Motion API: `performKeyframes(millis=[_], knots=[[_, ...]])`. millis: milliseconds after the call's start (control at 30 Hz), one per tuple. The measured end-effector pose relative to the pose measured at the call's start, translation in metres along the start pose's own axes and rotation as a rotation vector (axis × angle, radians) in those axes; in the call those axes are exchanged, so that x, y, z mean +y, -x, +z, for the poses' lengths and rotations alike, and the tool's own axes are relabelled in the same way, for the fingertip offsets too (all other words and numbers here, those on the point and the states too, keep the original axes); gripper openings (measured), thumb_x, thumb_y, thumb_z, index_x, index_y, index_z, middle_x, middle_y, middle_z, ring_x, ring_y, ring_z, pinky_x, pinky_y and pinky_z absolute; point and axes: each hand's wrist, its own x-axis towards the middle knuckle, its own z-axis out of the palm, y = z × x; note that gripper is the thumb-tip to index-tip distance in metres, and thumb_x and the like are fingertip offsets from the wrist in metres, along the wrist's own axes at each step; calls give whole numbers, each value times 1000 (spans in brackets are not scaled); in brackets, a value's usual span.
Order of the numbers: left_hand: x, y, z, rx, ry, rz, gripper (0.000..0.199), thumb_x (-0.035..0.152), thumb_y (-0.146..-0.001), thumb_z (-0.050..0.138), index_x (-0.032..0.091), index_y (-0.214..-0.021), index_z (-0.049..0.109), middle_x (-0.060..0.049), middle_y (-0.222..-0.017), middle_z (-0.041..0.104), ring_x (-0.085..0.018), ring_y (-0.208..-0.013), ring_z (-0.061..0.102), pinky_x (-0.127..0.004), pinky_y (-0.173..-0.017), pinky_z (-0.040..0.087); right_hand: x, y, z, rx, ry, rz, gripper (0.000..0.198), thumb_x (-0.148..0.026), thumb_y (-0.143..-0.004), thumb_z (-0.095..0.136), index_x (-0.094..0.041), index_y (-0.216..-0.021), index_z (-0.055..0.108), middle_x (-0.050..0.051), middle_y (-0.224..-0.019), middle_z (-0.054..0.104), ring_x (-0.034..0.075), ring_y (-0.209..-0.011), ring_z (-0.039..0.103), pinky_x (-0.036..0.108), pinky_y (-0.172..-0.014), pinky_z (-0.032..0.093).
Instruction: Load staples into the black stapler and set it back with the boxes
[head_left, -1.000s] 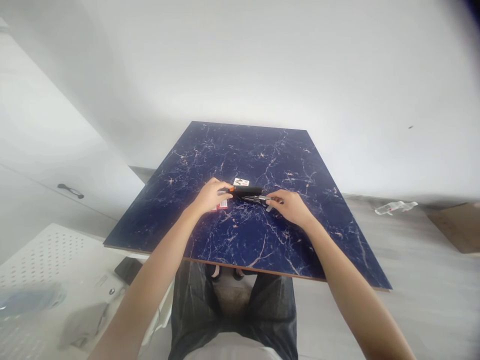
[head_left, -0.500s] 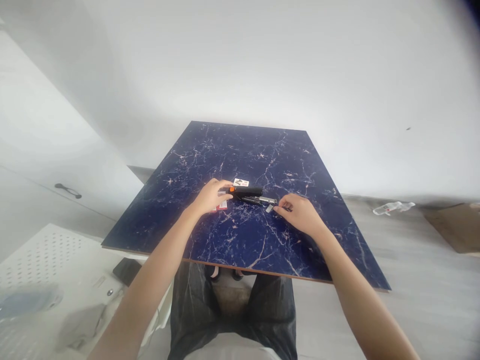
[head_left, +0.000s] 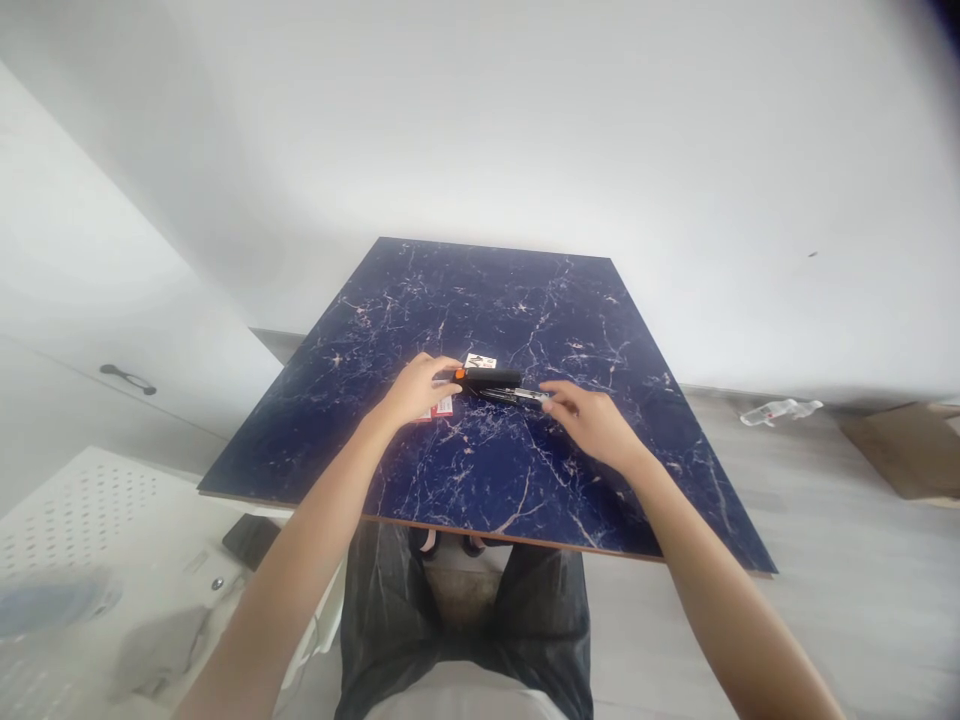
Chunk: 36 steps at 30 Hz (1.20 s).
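Observation:
A black stapler (head_left: 491, 378) with an orange part at its rear lies on the blue marbled table (head_left: 480, 290), its top lifted away from the metal staple tray (head_left: 517, 394). My left hand (head_left: 416, 388) grips the stapler's rear end between thumb and fingers. At the tray's front end, my right hand (head_left: 589, 415) is closed in a pinch, index finger above and thumb below. Between these fingertips sits a small silvery strip of staples (head_left: 544, 398), mostly hidden and close against the tray.
A small white printed card (head_left: 481, 360) lies behind the stapler, and a red-and-white packet (head_left: 442, 407) is partly under my left hand. A clear plastic bottle (head_left: 780, 411) and a cardboard box (head_left: 904, 450) are on the floor to the right. A white perforated surface (head_left: 82, 510) stands at left.
My right hand has brought the strip of staples up from below the tray's front end to the tray itself, its index finger now raised. My left hand keeps its grip on the stapler.

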Motion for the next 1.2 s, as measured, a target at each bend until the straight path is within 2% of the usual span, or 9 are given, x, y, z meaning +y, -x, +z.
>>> performKeyframes(millis=[100,200,267,333,467,633,833,1033,1200], knots=[[0,0,0,6,10,11,36,37,-91,74,32,-127,69,-5,-107,64,-25,-106,64,-42,-99,49,5,-4,-1,94,-151,106,39,-41,-102,50,-26,-134,67,5,-99,78,22,-83,73,35,-79,59],[-1,0,1,10,11,6,34,37,-91,75,32,-125,71,-6,-106,63,-25,-104,64,-42,-99,50,15,0,1,73,-215,171,40,-45,-100,53,-25,-130,70,5,-95,78,22,-82,73,37,-79,60],[-2,-1,2,7,10,9,34,38,-91,74,32,-124,71,-6,-105,63,-26,-104,64,-43,-99,49,21,6,3,54,-173,191,38,-43,-100,54,-24,-128,71,5,-95,79,23,-81,74,38,-81,60],[-2,-1,2,6,10,18,34,38,-91,74,32,-124,71,-5,-104,64,-26,-105,63,-43,-100,49,24,14,4,96,-61,193,37,-41,-100,54,-24,-128,70,6,-97,80,25,-84,75,40,-84,59],[-4,-1,3,11,9,23,34,38,-91,74,33,-125,70,-5,-104,65,-26,-106,63,-43,-100,49,25,23,6,156,160,107,29,-39,-99,56,-25,-117,73,8,-101,79,27,-89,74,42,-86,57],[-4,-1,3,8,2,16,34,39,-91,74,33,-124,71,-5,-103,64,-26,-104,63,-43,-100,49,30,28,5,150,237,-13,21,-33,-97,58,-26,-98,77,6,-104,79,29,-99,72,44,-92,56],[-3,0,2,3,2,13,33,40,-92,73,33,-124,70,-6,-104,64,-26,-104,63,-43,-99,49,35,37,-6,91,256,58,18,-32,-91,63,-28,-95,80,3,-101,80,29,-92,74,45,-88,59],[-2,0,1,-6,-8,15,35,39,-92,73,33,-126,70,-6,-105,65,-26,-106,63,-43,-99,49,9,6,-5,167,121,-38,21,-31,-95,61,-28,-106,78,3,-106,80,26,-97,75,40,-93,57],[-2,-1,1,-9,-8,23,35,38,-93,72,32,-127,69,-6,-105,65,-26,-107,63,-44,-100,49,-4,-28,8,91,190,-101,19,-27,-96,62,-26,-109,76,4,-103,78,25,-94,73,39,-90,56]])
